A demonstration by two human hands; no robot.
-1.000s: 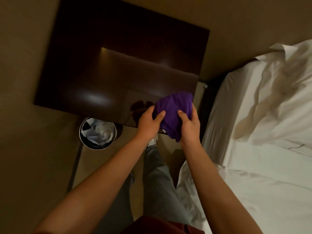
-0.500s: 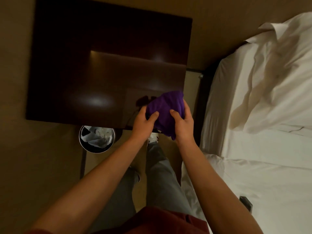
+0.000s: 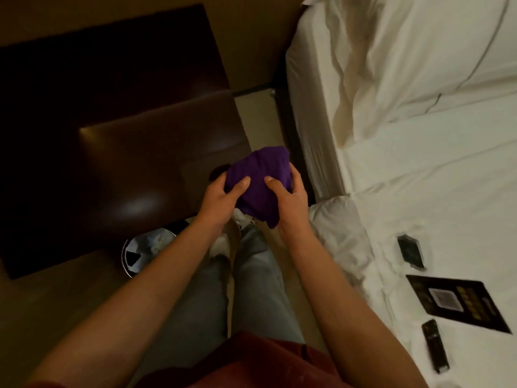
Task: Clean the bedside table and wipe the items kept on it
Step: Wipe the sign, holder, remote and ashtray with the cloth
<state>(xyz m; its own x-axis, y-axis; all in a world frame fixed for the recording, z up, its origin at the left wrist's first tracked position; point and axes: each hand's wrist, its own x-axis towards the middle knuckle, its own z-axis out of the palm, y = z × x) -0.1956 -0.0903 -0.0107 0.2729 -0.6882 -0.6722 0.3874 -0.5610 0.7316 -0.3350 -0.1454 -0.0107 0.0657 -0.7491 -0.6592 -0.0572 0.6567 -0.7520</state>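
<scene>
You hold the cloth [image 3: 258, 180] bunched between both hands, just off the tabletop [image 3: 117, 152] corner at about 4 o'clock from its middle, over the floor gap beside the bed [image 3: 419, 163]. Your left hand [image 3: 221, 196] curls round its left side with the thumb pressed on top; your right hand [image 3: 288, 194] pinches the right side the same way, a tail of fabric hanging below. It looks soft, light and limp, so it should fold and wad easily but won't keep a flat face unless you gather the loose tail into your palm. The items lie on the bed at 4 o'clock from the cloth: a card [image 3: 458, 303], a remote [image 3: 436, 350] and a small dark thing [image 3: 411, 252], probably light and rigid. A bin [image 3: 145, 253] sits under the tabletop's near edge.
</scene>
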